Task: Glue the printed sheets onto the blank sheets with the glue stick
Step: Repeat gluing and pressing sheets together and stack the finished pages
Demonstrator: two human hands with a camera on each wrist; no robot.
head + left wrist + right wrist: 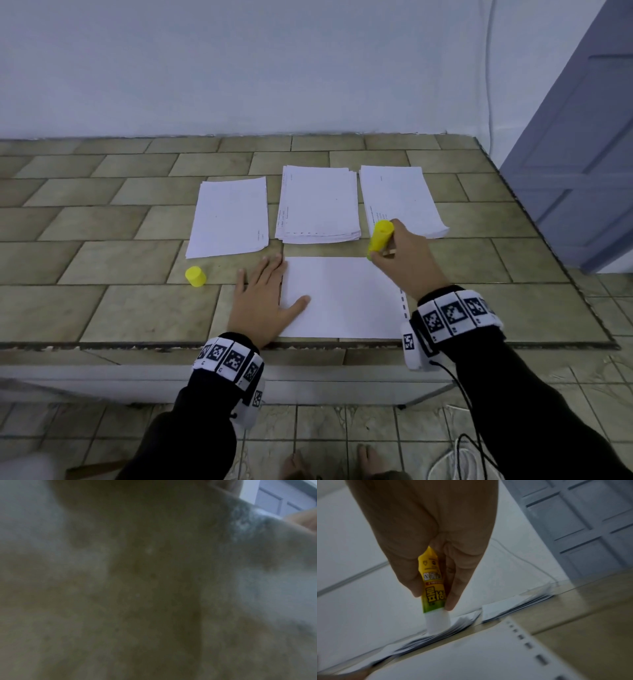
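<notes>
Lowest in the head view, two dark sleeves [191, 431] with checkered marker bands at the wrists reach up onto the tiled table [102, 308]. Just above the near edge, at centre frame, lies a single white sheet [342, 301] turned landscape, a row of dark printed marks showing along its right edge. The left hand [263, 301] lies flat with fingers straight and spread, palm on the tiles and thumb resting on the sheet's left part; the left wrist view is only a dim blur. At the sheet's upper right corner the right hand [407, 260] has its fingers curled round the yellow glue stick [378, 238], held slanted with its white end [437, 620] pointing down; whether that end touches the paper cannot be told. Left of centre, near the left hand but apart from it, the yellow cap [195, 276] stands on the tiles. Farther up, three lots of paper lie side by side: a left stack [229, 217], a middle stack [318, 205] and a right stack [400, 198] with faint print, just above the right hand. A blue-grey door [582, 154] fills the upper right.
</notes>
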